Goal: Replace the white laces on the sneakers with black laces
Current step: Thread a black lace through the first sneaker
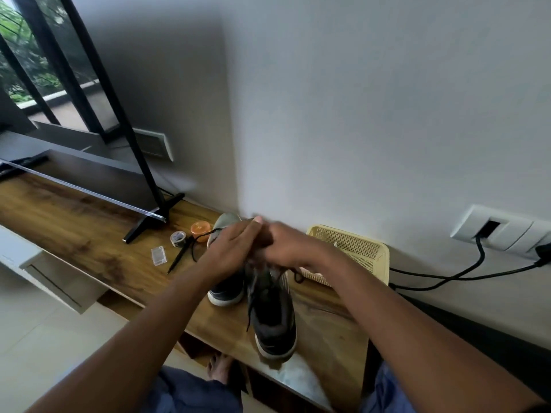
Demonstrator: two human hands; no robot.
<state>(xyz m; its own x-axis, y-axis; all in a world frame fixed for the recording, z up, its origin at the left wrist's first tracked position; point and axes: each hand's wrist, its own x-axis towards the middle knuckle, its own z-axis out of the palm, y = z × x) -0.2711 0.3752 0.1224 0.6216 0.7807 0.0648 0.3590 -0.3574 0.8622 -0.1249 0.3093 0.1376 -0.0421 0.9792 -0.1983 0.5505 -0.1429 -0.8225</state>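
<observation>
Black lace (195,248) is already running through the dark grey white-soled sneaker (272,317) nearest the person, one loose end trailing left over the wooden shelf top (74,231) and another curling out on the right beside the cream perforated plastic basket (357,251). Both hands meet above its tongue; the left hand (229,248) and right hand (290,244) look curled onto the lace, though blur hides the exact pinch, so I cannot tell how the fingertips sit. The second grey sneaker (225,287) stands just behind and to the left, partly covered by the left wrist.

A hard pull could likely tip the near sneaker, whose heel sits close to the shelf's front edge, or draw the lace uneven. The trailing left end lies across the black pen (179,257), so a tug may drag it toward the small clear plastic box (158,255), the round clear tape roll (178,238) and the orange lidded tub (200,230). The basket crowds the right elbow room, and the black television stand leg (152,219) sits further left
</observation>
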